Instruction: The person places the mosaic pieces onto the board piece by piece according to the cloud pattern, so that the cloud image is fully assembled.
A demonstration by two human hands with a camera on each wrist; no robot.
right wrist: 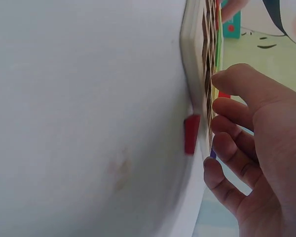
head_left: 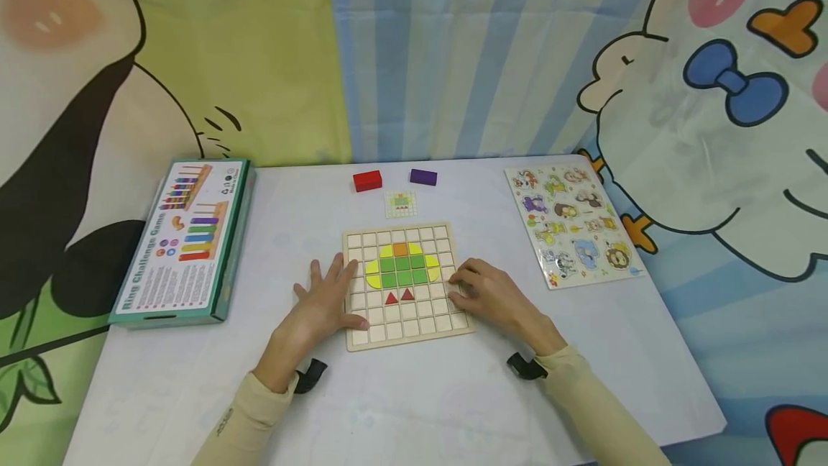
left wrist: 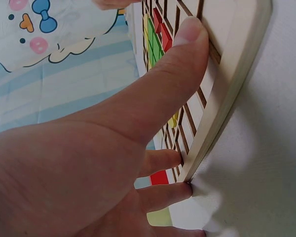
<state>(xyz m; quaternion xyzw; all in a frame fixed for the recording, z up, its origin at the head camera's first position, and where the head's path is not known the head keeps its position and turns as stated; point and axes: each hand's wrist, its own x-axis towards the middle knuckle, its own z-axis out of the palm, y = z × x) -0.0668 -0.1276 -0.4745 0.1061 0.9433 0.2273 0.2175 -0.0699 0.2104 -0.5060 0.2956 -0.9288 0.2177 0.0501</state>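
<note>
A wooden grid board (head_left: pixel 402 328) lies flat in the middle of the white table (head_left: pixel 420 408). It holds green tiles (head_left: pixel 402 270), yellow pieces at the sides, an orange tile (head_left: pixel 400 249) on top and two red triangles (head_left: pixel 399 297) below. My left hand (head_left: pixel 325 302) lies flat at the board's left edge, the thumb (left wrist: pixel 180 69) pressing on empty cells of the board (left wrist: pixel 239 69). My right hand (head_left: pixel 481 293) rests on the board's right edge (right wrist: pixel 190 59), its fingers (right wrist: pixel 232 111) loosely curled against the grid, with nothing seen in them.
Beyond the board lie a small pattern card (head_left: pixel 401 203), a red block (head_left: pixel 366 180) and a purple block (head_left: pixel 423 177). A Ring Challenge Game box (head_left: pixel 184 243) sits at the left, an animal peg puzzle (head_left: pixel 572 225) at the right. A cartoon cloth hangs behind.
</note>
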